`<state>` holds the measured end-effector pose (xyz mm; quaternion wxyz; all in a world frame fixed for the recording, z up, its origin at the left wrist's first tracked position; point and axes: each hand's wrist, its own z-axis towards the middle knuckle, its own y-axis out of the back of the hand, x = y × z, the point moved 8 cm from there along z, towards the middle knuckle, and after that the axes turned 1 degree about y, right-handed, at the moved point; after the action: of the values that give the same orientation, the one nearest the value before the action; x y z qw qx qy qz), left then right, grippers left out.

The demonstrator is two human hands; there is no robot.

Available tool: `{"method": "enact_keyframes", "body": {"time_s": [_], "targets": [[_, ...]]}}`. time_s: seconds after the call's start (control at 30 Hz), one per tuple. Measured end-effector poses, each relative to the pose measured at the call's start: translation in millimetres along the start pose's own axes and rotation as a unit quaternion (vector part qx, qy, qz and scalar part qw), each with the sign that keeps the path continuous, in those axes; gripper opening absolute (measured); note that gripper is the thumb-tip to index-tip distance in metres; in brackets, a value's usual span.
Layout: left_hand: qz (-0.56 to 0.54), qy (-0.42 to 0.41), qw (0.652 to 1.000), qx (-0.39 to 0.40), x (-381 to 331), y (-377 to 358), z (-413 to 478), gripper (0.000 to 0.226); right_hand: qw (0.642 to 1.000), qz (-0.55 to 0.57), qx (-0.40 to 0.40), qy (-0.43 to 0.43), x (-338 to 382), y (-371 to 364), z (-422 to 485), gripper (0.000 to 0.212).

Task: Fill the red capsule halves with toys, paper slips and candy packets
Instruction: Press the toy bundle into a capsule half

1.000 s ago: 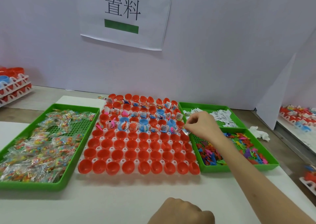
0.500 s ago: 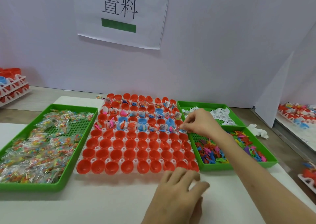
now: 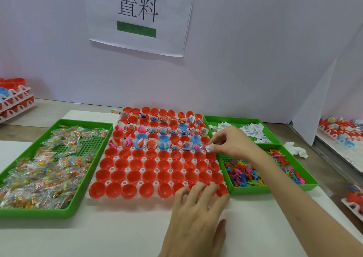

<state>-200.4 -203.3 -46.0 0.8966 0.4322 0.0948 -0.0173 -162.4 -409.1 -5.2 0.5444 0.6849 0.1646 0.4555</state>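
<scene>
A: Hidden bits?
B: Left hand [image 3: 196, 215], fingers spread flat, covers front-right red capsule halves [image 3: 149, 164]. Right hand [image 3: 233, 140] pinches tiny item [image 3: 208, 148], can't ID.
A: Halves?
B: Mid-table, btw green trays [image 3: 39, 214]; back rows filled.

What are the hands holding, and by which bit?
Right hand pinches a small packet by one end; left hand holds nothing, touching the capsule tray.

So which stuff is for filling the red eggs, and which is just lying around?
For the job: red plastic capsule halves; clear candy packets; white paper slips; colourful plastic toys; small clear item pinched by the right hand.
Just lying about: crumpled white tissue; printed paper sign; stacked red racks far left.
</scene>
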Motion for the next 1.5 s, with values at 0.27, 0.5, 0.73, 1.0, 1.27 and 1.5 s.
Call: {"method": "enact_keyframes", "body": {"time_s": [0.27,0.5,0.73,1.0,1.27,1.5], "targets": [[0.012,-0.013,1.0,0.001,1,-7,-1,0.052,1.0,-0.006,-0.014,-0.014,2,-4,6,0.011],[0.014,-0.01,1.0,-0.004,3,-9,-1,0.051,0.999,-0.019,-0.009,-0.048,5,-7,14,0.021],[0.008,-0.005,1.0,0.008,4,-9,0,0.055,0.998,-0.004,-0.031,-0.052,4,-9,12,0.018],[-0.003,0.009,0.999,0.045,5,-10,-1,0.057,0.995,-0.002,-0.04,-0.092,-1,-12,17,0.012],[-0.015,0.021,0.997,0.076,5,-10,-3,0.056,0.995,-0.046,-0.011,-0.089,5,-13,25,0.014],[-0.014,0.017,0.998,0.065,3,-8,-3,0.055,0.997,-0.066,0.044,0.012,14,-11,17,0.002]]}}
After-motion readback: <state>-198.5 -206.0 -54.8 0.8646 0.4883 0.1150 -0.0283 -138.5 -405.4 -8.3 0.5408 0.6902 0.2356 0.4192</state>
